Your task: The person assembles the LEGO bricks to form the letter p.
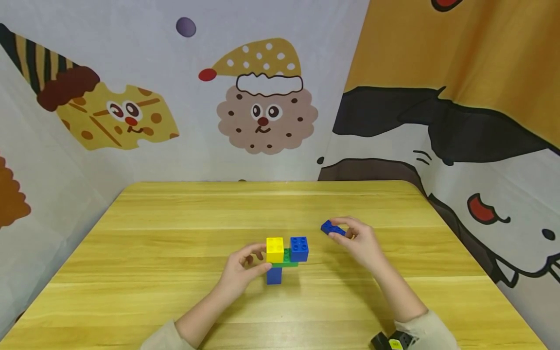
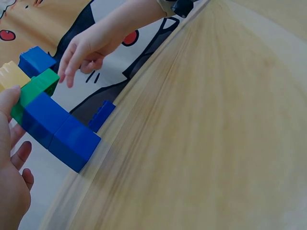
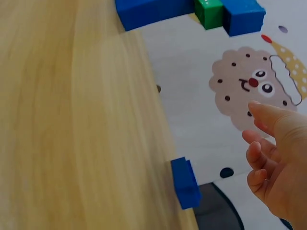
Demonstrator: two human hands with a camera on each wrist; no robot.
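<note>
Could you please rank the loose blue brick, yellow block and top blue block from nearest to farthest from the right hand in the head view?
1. Loose blue brick: just left of the right hand.
2. Top blue block: over the green brick's right end.
3. Yellow block: over the green brick's left end.

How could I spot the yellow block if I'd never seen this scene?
On the wooden table, find the small stack touched by the left hand. On top of its green block, at the end nearest that hand, sits the yellow block. It is the only yellow one; its neighbour on the green is a blue block.
</note>
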